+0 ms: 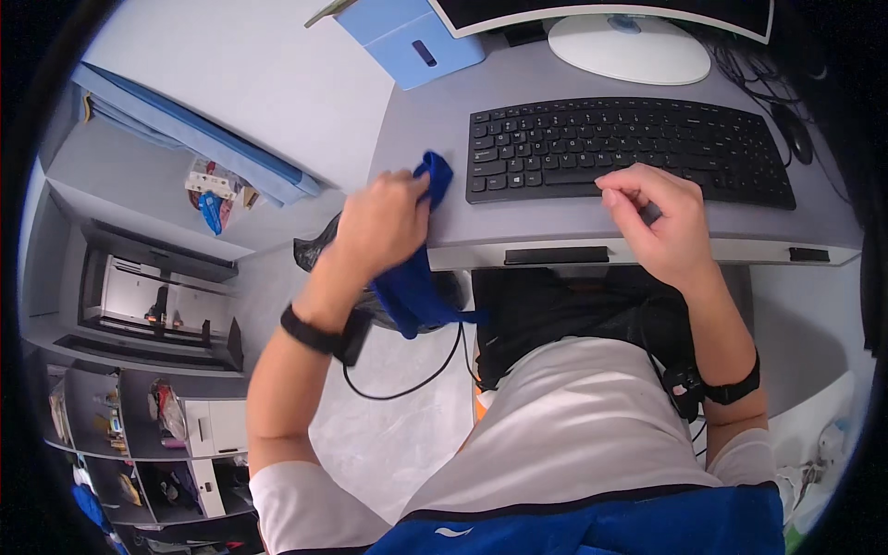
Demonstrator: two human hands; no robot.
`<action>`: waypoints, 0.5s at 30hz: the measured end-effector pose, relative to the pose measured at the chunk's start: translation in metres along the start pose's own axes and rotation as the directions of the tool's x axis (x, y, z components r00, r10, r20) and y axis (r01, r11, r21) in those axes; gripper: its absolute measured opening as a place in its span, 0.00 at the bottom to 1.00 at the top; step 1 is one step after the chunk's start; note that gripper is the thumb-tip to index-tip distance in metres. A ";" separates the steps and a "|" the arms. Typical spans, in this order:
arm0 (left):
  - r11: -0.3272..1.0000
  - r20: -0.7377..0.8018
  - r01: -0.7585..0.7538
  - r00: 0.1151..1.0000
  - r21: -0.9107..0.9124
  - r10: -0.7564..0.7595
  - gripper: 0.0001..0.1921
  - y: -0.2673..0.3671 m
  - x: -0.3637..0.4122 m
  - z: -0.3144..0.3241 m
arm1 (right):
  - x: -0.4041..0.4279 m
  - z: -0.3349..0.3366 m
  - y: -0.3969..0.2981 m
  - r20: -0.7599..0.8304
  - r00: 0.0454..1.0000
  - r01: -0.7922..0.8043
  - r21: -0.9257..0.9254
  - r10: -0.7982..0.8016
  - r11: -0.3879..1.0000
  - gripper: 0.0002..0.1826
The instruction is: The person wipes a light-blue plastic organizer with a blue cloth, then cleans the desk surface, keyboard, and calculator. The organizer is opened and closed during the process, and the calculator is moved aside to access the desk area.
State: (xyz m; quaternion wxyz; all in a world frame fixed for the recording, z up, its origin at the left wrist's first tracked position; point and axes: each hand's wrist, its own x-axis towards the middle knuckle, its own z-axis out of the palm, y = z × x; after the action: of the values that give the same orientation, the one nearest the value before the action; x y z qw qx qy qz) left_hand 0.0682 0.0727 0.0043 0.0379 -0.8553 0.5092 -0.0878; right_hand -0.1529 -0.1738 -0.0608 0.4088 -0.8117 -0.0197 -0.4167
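Note:
My left hand is closed around a blue cloth at the desk's left front corner. One end of the cloth sticks up above my fingers, and the rest hangs down past the desk edge. Over the lower edge of the black keyboard, my right hand is raised with thumb and forefinger tips together and the other fingers curled. Nothing shows between those fingertips. Both wrists wear black straps with small devices.
A monitor stand and a light-blue box stand at the desk's back. A black mouse and cables lie at the right. Below my left hand are a black plastic bag and a looping cable. Shelves stand at far left.

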 end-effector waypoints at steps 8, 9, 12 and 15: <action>0.975 0.223 0.202 0.950 0.089 -0.217 0.22 -0.085 0.129 0.038 | -0.002 -0.001 0.002 0.007 1.000 -0.024 -0.009 0.024 1.000 0.06; 0.973 0.215 0.198 0.952 0.121 -0.220 0.21 -0.080 0.131 0.038 | -0.003 -0.001 0.003 0.002 1.000 -0.018 -0.010 0.018 1.000 0.06; 0.979 0.108 0.167 0.978 0.115 -0.180 0.19 -0.060 0.110 0.036 | -0.003 -0.003 0.002 -0.006 1.000 0.004 -0.005 -0.004 1.000 0.06; 0.997 -0.057 0.037 0.998 0.064 -0.033 0.13 -0.031 0.046 0.027 | 0.000 -0.001 0.000 -0.018 0.999 0.033 0.028 -0.032 0.999 0.05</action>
State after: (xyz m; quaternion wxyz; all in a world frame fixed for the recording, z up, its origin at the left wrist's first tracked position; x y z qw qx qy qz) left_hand 0.1213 0.0466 -0.0121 0.0498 -0.8597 0.4917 -0.1290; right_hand -0.1534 -0.1744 -0.0610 0.4135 -0.8018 -0.0350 -0.4301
